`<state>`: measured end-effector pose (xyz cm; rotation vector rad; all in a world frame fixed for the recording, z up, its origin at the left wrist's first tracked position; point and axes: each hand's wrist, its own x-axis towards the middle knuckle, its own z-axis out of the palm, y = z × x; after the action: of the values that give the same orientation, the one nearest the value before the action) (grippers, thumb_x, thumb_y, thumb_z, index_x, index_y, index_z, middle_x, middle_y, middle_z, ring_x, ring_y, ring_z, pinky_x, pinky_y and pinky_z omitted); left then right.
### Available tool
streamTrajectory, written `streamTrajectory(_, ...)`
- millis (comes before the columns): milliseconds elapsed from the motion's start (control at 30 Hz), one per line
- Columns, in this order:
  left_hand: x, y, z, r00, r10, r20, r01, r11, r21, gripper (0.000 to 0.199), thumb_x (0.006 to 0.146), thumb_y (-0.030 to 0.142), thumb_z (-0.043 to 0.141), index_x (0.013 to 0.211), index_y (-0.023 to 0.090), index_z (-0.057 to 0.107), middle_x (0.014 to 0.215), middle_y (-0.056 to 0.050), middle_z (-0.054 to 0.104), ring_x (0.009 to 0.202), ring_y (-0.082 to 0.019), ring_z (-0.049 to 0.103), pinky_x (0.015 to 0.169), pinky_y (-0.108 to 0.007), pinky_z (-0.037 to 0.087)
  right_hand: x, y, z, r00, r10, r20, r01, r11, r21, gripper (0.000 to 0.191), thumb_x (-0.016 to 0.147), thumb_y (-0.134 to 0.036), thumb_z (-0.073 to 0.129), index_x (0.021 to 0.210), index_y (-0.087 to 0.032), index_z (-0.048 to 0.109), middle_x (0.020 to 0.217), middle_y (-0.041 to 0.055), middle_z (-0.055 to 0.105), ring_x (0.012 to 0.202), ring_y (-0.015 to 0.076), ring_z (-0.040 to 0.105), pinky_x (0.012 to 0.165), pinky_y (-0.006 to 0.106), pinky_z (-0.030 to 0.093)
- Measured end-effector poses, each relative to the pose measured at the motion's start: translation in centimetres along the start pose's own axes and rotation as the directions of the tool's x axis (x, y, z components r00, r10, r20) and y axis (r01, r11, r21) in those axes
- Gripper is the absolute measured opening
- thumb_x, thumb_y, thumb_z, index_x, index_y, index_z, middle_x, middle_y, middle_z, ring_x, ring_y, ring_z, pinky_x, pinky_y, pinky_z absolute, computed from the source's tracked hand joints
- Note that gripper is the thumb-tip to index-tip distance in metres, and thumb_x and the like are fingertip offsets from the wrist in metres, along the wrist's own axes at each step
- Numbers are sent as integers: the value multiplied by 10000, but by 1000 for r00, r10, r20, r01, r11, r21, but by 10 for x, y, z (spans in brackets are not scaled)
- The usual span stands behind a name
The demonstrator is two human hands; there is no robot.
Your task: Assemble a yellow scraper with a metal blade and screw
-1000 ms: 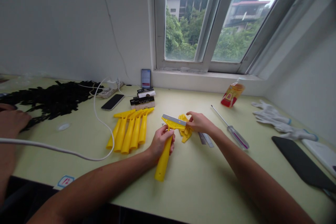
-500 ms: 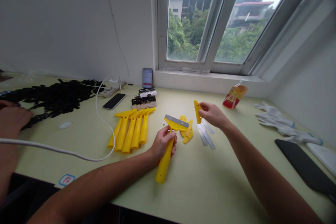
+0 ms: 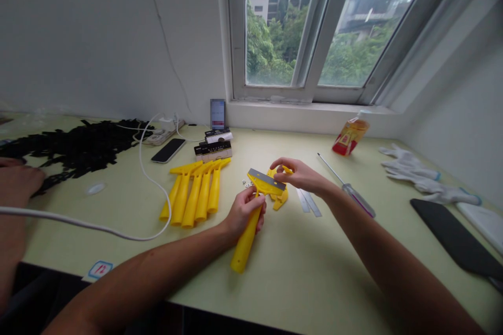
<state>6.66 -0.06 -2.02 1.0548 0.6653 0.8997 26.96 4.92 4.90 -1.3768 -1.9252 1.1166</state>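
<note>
The yellow scraper (image 3: 245, 245) is the landmark: its handle slants from the near left up towards the far right, and its head lies across the top of that, sloping down to the right with a grey blade (image 3: 261, 175) along its far side. The left hand (image 3: 240, 212) is closed round the handle just below the head, thumb on top, so it is nearer the neck, while the right hand (image 3: 302, 175) comes in from the right and is nearer the head's right end. Its fingers are curled and partly closed, with a small yellow piece (image 3: 288, 170) tucked among them; the thumb and forefinger are a little apart over the blade, though at this angle I can't tell whether either fingertip touches the metal. Small metal bits (image 3: 247, 184) lie just beyond the scraper's neck, to the left. Loose yellow pieces (image 3: 280, 202) sit just right of the scraper's head, partly behind it, and loose blades (image 3: 310, 203) are further right. The yellow handles (image 3: 192, 196) stand in a row to the scraper's left, and the screwdriver (image 3: 356, 199) lies well to its right.
</note>
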Motion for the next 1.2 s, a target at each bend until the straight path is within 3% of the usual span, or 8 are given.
streamTrajectory(133,-1,1,0,1000,-10,10,10,1000,10,304,824,419,631,952,185,486,677,45,538,357,-89,489,316,-193,334,1,2,3,999,20,50,-22,999,45,331,765,-340,653,1051,-174,645,875,26,619,745,143,568,697,285,441)
streamTrajectory(267,0,2,1,1000,-6,16,6,1000,16,286,827,407,630,942,180,499,673,45,542,354,-87,492,312,-191,337,1,3,5,995,0,100,-8,996,87,364,754,-311,659,1087,-175,608,780,-9,587,675,135,566,661,284,451)
streamTrajectory(600,1,0,-2,999,-36,26,36,999,-10,282,847,421,610,944,188,484,672,47,545,356,-89,507,311,-185,340,-2,2,5,993,-59,104,66,996,-67,452,797,-309,641,1226,-174,593,788,-10,541,672,131,528,608,265,418)
streamTrajectory(833,2,1,3,992,-97,-79,93,994,-53,423,793,546,649,900,171,485,734,17,565,411,-112,567,301,-193,356,-7,-8,17,990,-100,102,110,988,-105,458,814,-290,624,1260,-195,579,830,9,592,694,136,548,615,264,445)
streamTrajectory(1000,2,-1,4,991,-86,-101,83,996,-40,456,799,606,621,798,183,450,563,39,523,332,-112,502,283,-196,318,-9,-6,24,981,-150,126,168,974,-150,419,855,-301,593,1265,-220,570,852,10,610,684,128,554,607,255,449)
streamTrajectory(1200,3,0,4,989,-72,-126,69,997,-29,485,759,625,662,768,198,434,496,45,528,292,-113,470,268,-197,309,-11,-5,23,974,-146,175,173,973,-153,430,875,-320,585,1293,-227,544,844,8,607,665,124,543,592,251,438)
